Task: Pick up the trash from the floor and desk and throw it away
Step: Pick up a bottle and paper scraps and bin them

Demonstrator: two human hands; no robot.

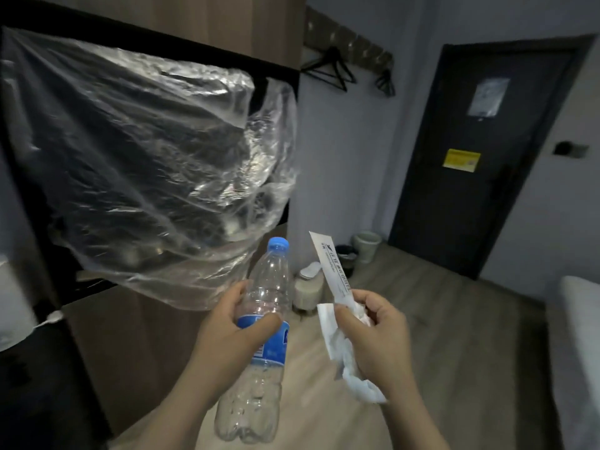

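L grip [233, 323]: empty bottle [269, 277]; R [373, 332]: wrapper [331, 267]

A hotel room; hangers [328, 68] on a wall rack, notices on the door [480, 190], bed corner [581, 319].

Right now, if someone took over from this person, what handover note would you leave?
Left hand grips the clear plastic bottle with blue cap and label.
Right hand pinches a white printed paper sleeve and crumpled white tissue.
Done: these three pieces picked up.
Left: throw them away; a small white lidded bin and a dark bin stand ahead.
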